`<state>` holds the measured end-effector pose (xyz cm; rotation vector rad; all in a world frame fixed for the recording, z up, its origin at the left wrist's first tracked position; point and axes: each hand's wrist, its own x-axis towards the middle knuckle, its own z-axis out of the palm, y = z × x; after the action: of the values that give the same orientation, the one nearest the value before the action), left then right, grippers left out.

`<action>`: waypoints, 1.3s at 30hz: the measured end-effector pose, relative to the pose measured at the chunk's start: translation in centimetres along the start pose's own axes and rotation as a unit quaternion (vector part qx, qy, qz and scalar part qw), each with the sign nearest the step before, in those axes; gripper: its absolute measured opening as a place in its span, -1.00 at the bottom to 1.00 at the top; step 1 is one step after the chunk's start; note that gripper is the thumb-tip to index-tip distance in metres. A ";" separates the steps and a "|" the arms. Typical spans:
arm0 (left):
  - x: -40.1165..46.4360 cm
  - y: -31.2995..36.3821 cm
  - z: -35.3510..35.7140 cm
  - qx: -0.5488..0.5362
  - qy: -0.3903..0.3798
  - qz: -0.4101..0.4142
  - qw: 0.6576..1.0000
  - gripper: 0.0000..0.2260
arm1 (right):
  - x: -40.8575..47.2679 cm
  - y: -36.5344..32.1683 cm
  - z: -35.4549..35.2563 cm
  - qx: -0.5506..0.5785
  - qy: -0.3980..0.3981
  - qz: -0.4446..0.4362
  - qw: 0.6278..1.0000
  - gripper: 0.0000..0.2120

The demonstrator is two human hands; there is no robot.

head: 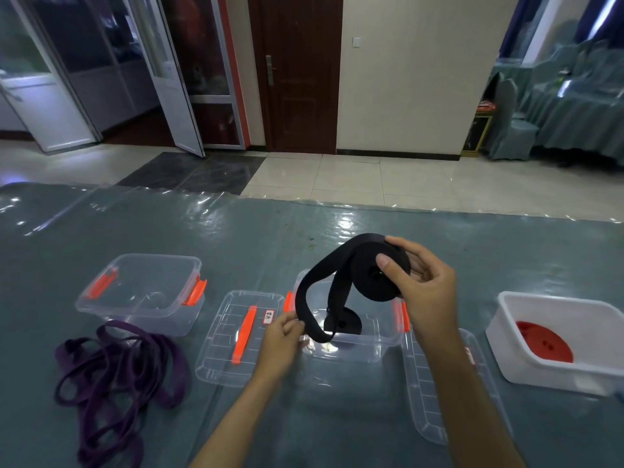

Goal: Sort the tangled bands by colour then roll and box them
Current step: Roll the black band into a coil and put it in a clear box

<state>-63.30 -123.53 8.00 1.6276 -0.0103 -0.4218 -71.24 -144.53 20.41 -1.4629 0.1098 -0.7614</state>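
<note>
My right hand (418, 282) grips a thick roll of black band (368, 275) held above the middle clear box (358, 346). A loose tail of the same black band (307, 298) loops down from the roll, and my left hand (282, 336) pinches it near its low end at the box's front left rim. A smaller black roll (344, 324) lies inside that box. A tangled heap of purple bands (118, 373) lies on the table at the left. A red roll (543, 341) sits in the white box (506, 352) at the right.
An empty clear box (141, 292) with orange latches stands at the left behind the purple heap. One clear lid (229, 336) with an orange handle lies left of the middle box, another clear lid (432, 400) lies to its right. The table's far edge (371, 204) drops to a tiled floor.
</note>
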 end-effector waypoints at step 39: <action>-1.6 12.7 0.4 0.060 -0.203 0.284 0.935 -0.76 | -1.4 -1.4 -0.7 -0.045 -0.146 0.025 0.988 -0.57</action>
<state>-61.86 -124.92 20.61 1.5442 -0.8140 -0.3002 -73.23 -144.27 21.09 -1.6365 -0.0424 -0.4999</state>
